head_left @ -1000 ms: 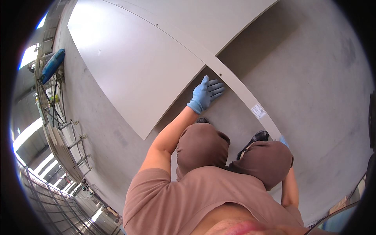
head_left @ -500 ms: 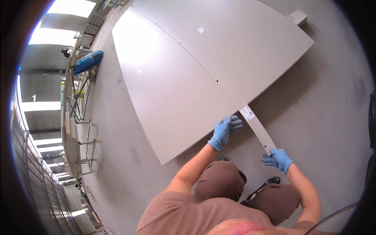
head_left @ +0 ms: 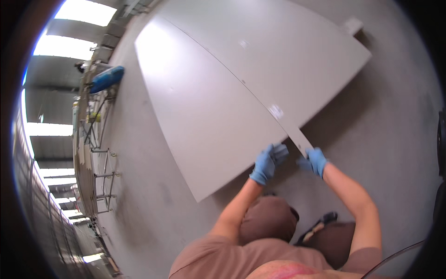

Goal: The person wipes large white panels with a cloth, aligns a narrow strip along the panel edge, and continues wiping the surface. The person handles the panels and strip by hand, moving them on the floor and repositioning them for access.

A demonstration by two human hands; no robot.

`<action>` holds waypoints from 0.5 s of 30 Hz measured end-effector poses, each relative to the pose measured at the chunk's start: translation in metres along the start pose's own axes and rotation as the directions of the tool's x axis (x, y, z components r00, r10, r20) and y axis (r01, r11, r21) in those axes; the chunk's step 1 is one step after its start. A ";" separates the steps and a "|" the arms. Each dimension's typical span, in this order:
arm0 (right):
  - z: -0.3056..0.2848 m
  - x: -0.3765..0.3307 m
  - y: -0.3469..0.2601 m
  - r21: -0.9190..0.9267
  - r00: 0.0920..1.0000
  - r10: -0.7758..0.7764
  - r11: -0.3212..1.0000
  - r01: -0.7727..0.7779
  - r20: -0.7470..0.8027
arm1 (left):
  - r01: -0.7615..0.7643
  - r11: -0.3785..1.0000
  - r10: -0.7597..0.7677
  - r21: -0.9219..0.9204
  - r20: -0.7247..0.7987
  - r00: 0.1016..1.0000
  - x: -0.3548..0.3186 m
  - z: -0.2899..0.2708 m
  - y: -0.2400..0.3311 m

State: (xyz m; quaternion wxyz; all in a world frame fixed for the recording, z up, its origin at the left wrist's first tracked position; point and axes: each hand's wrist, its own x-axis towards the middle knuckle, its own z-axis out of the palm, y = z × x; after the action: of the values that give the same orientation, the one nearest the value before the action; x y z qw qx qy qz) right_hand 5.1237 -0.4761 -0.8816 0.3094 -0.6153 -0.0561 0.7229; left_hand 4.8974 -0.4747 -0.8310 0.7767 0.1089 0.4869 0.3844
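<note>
Grey panels (head_left: 209, 121) x2; 2 gloved hands: left (head_left: 265, 165) grips panel edge, right (head_left: 316, 160) holds strip (head_left: 297, 137).

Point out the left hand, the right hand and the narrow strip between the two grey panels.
left hand (head_left: 265, 163), head view, back of the blue glove.
right hand (head_left: 316, 160), head view, back of the blue glove.
narrow strip (head_left: 299, 138), head view, its lower end.

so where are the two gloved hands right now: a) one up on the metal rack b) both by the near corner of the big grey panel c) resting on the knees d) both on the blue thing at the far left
b: the left hand grips the near corner of the grey panel and the right hand holds the narrow strip projecting there, far from the blue object.
</note>
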 end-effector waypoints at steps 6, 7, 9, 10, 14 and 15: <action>0.020 0.009 0.006 -0.087 0.993 -0.030 0.996 0.020 -0.117 | -0.002 1.000 0.001 0.025 0.067 0.998 -0.003 -0.010 -0.003; 0.025 0.012 0.008 -0.084 0.988 -0.101 0.992 0.092 -0.117 | 0.035 0.999 -0.036 0.041 0.044 0.998 -0.005 -0.008 -0.002; 0.037 0.020 0.014 -0.137 0.967 -0.134 0.985 0.105 -0.219 | 0.043 0.998 -0.045 0.049 0.047 0.998 -0.012 -0.006 -0.001; 0.043 0.026 0.016 -0.160 0.944 -0.201 0.973 0.163 -0.263 | 0.055 0.997 -0.058 0.053 0.047 0.997 -0.014 -0.004 -0.001; 0.063 0.045 0.026 -0.252 0.802 -0.380 0.922 0.293 -0.461 | 0.066 0.996 -0.068 0.060 0.034 0.997 -0.018 0.000 -0.002; 0.066 0.048 0.026 -0.278 0.777 -0.439 0.896 0.346 -0.451 | 0.071 0.995 -0.073 0.063 0.034 0.997 -0.018 -0.001 -0.003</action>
State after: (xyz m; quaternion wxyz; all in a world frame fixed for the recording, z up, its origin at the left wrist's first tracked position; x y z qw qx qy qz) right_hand 5.0504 -0.4525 -0.9191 0.4008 -0.7817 -0.1656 0.4481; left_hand 4.8938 -0.4897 -0.8208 0.7950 0.1221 0.4880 0.3389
